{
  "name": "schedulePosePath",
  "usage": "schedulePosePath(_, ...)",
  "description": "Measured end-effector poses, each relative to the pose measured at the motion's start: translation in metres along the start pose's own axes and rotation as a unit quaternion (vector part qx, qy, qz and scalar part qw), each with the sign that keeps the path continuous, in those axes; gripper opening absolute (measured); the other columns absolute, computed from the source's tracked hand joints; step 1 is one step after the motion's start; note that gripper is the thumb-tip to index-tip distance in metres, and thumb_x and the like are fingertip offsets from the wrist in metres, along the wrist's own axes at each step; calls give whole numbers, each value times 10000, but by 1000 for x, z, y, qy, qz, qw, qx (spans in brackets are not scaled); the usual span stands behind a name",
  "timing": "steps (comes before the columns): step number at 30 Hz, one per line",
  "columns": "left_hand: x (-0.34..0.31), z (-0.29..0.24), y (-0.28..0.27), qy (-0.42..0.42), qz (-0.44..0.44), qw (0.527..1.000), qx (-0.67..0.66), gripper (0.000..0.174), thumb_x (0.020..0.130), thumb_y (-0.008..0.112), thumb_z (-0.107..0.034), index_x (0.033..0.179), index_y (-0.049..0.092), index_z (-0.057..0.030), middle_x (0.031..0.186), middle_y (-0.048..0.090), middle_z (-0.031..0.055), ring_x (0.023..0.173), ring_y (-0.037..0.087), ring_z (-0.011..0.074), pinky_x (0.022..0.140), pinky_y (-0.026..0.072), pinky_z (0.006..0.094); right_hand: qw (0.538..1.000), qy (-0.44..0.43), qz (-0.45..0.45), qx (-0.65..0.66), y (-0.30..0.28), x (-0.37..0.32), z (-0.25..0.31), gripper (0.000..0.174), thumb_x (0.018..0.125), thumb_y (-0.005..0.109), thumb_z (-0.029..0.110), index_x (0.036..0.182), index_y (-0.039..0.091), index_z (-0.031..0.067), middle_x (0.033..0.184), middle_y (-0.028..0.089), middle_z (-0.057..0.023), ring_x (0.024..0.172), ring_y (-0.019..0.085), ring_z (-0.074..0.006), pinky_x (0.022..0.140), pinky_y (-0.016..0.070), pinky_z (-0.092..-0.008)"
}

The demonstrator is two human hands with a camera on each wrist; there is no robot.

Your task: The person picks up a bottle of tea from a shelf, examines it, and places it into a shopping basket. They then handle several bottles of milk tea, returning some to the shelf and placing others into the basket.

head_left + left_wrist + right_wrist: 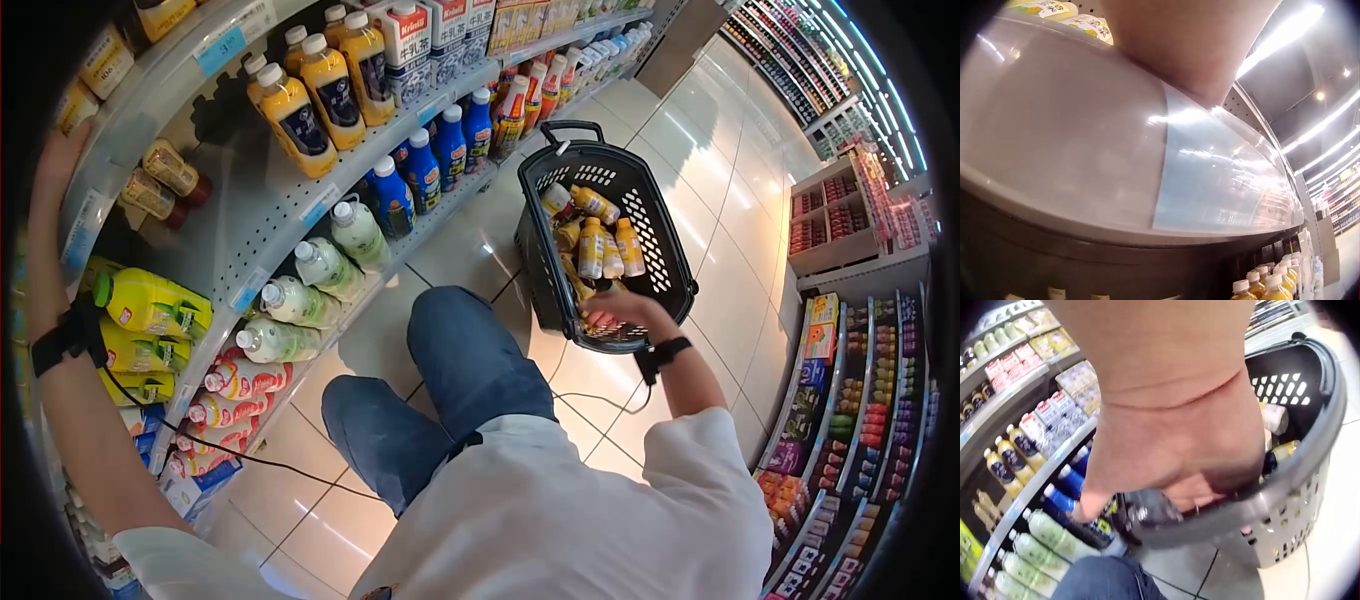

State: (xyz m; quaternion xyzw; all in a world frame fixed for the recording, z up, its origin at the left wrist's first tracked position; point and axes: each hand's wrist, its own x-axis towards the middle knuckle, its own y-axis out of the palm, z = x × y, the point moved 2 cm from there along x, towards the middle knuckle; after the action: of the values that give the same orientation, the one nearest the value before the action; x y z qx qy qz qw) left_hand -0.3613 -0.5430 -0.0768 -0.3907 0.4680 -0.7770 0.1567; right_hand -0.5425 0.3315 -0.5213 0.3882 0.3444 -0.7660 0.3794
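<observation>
At the left edge of the head view my left hand [65, 155] is at the front edge of an upper shelf [140, 120]; its fingers are hidden. The forearm crosses the shelf front [1066, 125] in the left wrist view. My right hand [620, 308] is over the near rim of a black basket [683, 260]. Its thumb [1085, 509] extends to one side, and its fingers dip behind the rim. Several yellow bottles [592, 248] lie in the basket. Lying on the shelf nearest my left hand are small bottles [172, 167] with dark caps.
Orange drink bottles [300, 125], blue bottles [422, 168] and pale green bottles [305, 300] line the shelves at left. Yellow jugs [145, 300] stand below the left arm. My bent knees [470, 330] are between shelf and basket. Cables trail from both wrists above the tiled floor [590, 400].
</observation>
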Motion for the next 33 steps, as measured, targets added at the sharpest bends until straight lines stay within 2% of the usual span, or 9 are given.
schedulePosePath(1, -6, -2, -1, -1, 3, 1000, 3, 789, 844, 634, -567, 1323, 525, 50, 1286, 577, 283, 1205, 565, 394, 1030, 421, 406, 998, 21, -61, -19, -15, 2, 11, 493, 878, 672, 493, 1128, 657, 69, 822, 644, -22, 721, 621, -131, 618, 513, -282)
schedulePosePath(3, -31, -16, -16, 95, -297, 939, 143, 757, 852, 670, -493, 1315, 515, 85, 1286, 571, 297, 1184, 580, 377, 1022, 426, 399, 984, 24, -170, -49, -56, 26, 14, 415, 884, 681, 430, 1044, 674, 47, 738, 634, -20, 631, 622, -124, 538, 505, -276)
schedulePosePath(6, -20, 4, -24, 264, -371, 881, 133, 546, 935, 614, -329, 1249, 558, 114, 1231, 613, 267, 1121, 611, 354, 1008, 453, 349, 952, -10, -282, -122, -98, 89, -13, 455, 853, 707, 430, 1005, 686, 2, 713, 642, -62, 618, 638, -160, 507, 512, -304)
schedulePosePath(10, -29, 10, -14, 99, -95, 986, -91, 610, 879, 643, -390, 1242, 578, 96, 1224, 618, 271, 1138, 596, 372, 1000, 439, 377, 914, 15, -348, -207, -104, 123, -8, 595, 812, 733, 484, 1001, 669, -76, 826, 694, -165, 677, 681, -260, 546, 536, -374)
schedulePosePath(14, -31, 9, -1, -32, 17, 974, -225, 674, 823, 672, -451, 1235, 598, 77, 1216, 623, 275, 1156, 581, 391, 992, 424, 404, 841, -35, -436, -319, -88, 149, -15, 648, 741, 778, 515, 964, 670, -83, 926, 710, -202, 770, 702, -310, 664, 552, -403)
schedulePosePath(15, -21, 16, 9, -45, 24, 970, -237, 690, 810, 679, -467, 1233, 603, 72, 1214, 625, 276, 1160, 577, 395, 990, 420, 411, 883, 25, -383, -272, -97, 156, -12, 680, 717, 781, 541, 997, 648, -63, 1015, 703, -209, 918, 692, -334, 790, 545, -418)
schedulePosePath(19, 18, 74, 52, -30, -10, 966, -255, 656, 814, 686, -402, 1226, 591, 100, 1185, 599, 353, 1144, 572, 422, 963, 438, 428, 865, 10, -428, -260, -60, 104, 28, 929, 676, 786, 602, 1251, 473, -58, 1151, 658, -233, 1086, 648, -337, 887, 525, -405)
schedulePosePath(26, 5, 71, 60, 43, -135, 954, -263, 632, 815, 685, -377, 1224, 587, 95, 1190, 607, 333, 1141, 569, 425, 962, 437, 431, 863, 26, -458, -214, -61, 123, 16, 950, 655, 791, 629, 1185, 517, -110, 1096, 676, -233, 1018, 678, -320, 846, 549, -378)
schedulePosePath(33, -111, -78, -90, 10, -36, 985, -171, 559, 824, 678, -318, 1229, 592, 58, 1205, 631, 256, 1138, 573, 411, 966, 433, 420, 875, 75, -454, -151, -57, 129, 24, 905, 644, 811, 591, 1215, 526, -51, 1144, 666, -212, 1065, 653, -346, 891, 529, -419)
